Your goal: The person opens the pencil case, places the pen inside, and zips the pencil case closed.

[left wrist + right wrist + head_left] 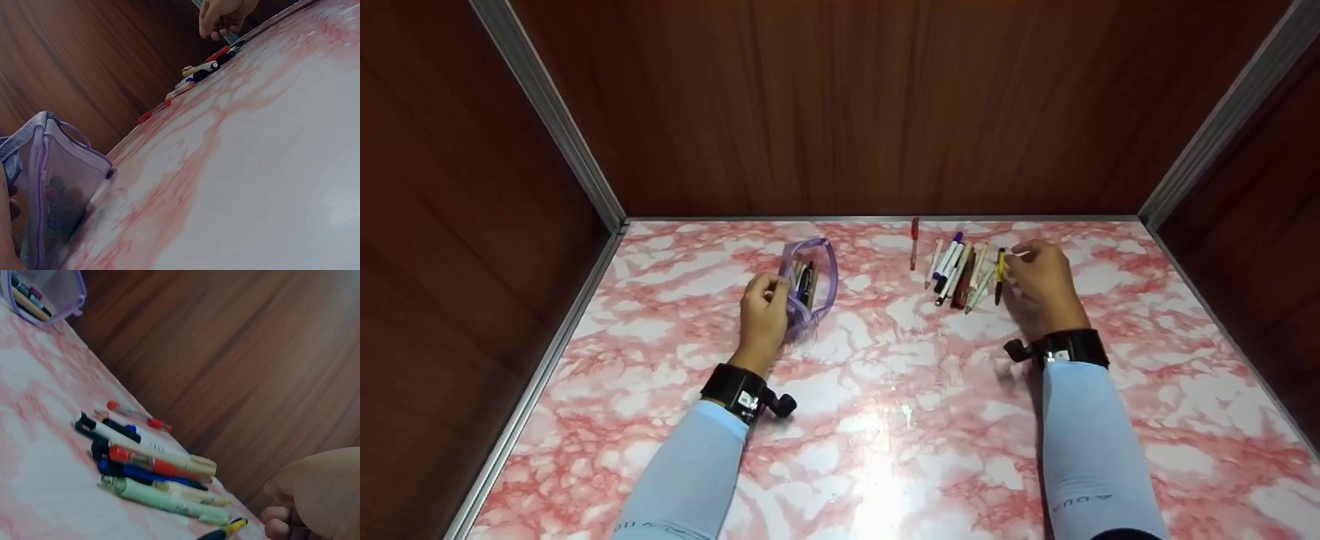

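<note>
Blue sleeves (1099, 442) foremost; left hand (763, 311) pinches purple pouch (833, 289) at its two o'clock; loosely curled right hand (1042, 279) has yellow-black pen (1000, 274) at nine.

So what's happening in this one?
A person's left hand grips the rim of an open purple pouch, with some pens inside. The right hand is beside a yellow-and-black pen, apparently not holding it. That pen lies just right of a loose pile of pens, while a red pen lies apart on the pile's left.
</note>
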A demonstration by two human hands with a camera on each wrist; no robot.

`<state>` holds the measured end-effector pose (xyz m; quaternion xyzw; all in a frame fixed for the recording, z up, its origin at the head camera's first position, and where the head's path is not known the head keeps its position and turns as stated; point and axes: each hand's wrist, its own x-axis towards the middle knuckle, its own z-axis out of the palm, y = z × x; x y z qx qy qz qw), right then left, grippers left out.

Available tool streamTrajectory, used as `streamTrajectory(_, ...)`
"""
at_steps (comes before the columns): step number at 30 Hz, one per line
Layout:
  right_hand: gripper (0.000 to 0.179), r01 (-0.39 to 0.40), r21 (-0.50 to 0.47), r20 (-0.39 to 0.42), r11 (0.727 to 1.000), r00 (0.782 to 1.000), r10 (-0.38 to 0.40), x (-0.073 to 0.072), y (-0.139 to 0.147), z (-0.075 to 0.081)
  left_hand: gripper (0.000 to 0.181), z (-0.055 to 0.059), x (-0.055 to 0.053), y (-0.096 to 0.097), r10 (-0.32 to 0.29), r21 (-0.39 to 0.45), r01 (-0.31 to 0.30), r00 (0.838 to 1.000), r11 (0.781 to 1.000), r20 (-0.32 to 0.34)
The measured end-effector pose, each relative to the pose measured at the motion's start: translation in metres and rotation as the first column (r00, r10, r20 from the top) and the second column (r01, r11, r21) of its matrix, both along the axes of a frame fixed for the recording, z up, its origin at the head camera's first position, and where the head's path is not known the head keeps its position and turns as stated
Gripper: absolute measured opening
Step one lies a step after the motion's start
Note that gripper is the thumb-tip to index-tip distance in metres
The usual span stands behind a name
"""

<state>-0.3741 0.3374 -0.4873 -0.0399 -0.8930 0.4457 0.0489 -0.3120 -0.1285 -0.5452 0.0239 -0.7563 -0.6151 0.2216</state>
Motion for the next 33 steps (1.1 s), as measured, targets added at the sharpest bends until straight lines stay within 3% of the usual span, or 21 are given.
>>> streamTrajectory(4, 0.050, -0.036, 0.020, 0.031, 0.999, 0.999, 0.036, 0.001, 0.001, -0.006, 0.016, 0.000, -0.001, -0.001, 0.005, -0.006, -0.005, 1.000, 1.000, -0.012)
streamTrajectory(13, 0.050, -0.109, 0.194, 0.015, 0.975, 0.994, 0.108, -0.007, -0.005, -0.017, 0.016, -0.002, -0.002, -0.003, 0.001, -0.010, -0.001, 1.000, 1.000, -0.011)
streamTrajectory(19, 0.051, -0.115, 0.234, 0.058, 0.966, 0.993, 0.104, -0.006, -0.003, -0.016, 0.016, -0.001, -0.001, 0.000, -0.004, -0.008, 0.004, 1.000, 1.000, -0.015)
streamTrajectory(25, 0.045, -0.128, 0.208, 0.127, 0.970, 0.987, 0.103, -0.005, 0.000, -0.012, 0.016, 0.000, 0.000, 0.000, -0.003, -0.017, 0.002, 0.999, 1.000, -0.034)
streamTrajectory(33, 0.030, -0.091, 0.256, 0.092, 0.962, 0.993, 0.070, 0.001, 0.001, -0.012, 0.015, -0.001, -0.001, 0.001, 0.013, -0.018, -0.014, 0.999, 1.000, -0.041)
